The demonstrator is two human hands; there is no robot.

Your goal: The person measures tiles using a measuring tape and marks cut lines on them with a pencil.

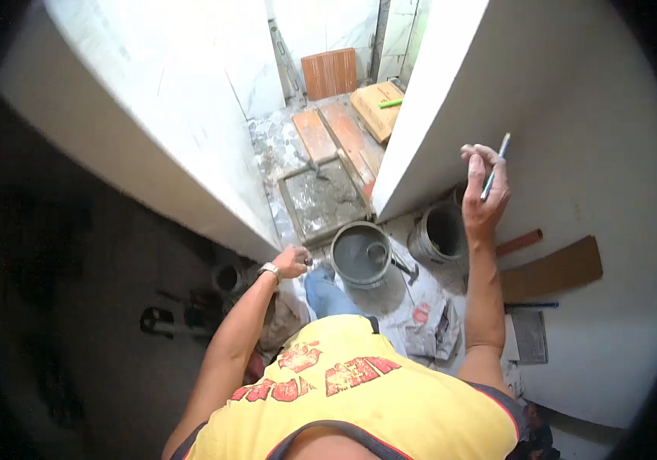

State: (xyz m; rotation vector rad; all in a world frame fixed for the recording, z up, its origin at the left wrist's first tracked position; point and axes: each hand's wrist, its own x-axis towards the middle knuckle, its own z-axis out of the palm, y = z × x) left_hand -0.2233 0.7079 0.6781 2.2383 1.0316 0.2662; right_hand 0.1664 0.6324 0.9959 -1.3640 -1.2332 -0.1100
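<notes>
My right hand is raised beside the wall on the right. A slim blue-grey pencil is held between its bent fingers, pale end upward. My left hand is low by the edge of the left wall, with a watch on the wrist. Its fingers are curled, and a small dark spot shows at them; what they hold, if anything, I cannot make out. Just right of that hand stands a bucket of grey wet mix. Beyond it a wooden-framed tray holds wet mortar, with a trowel-like tool on it.
A hammer lies beside the bucket. Another bucket stands against the right wall. Orange-brown boards and a cardboard box lie in the doorway, and a ribbed clay-coloured tile leans behind. A crumpled sack lies near my legs.
</notes>
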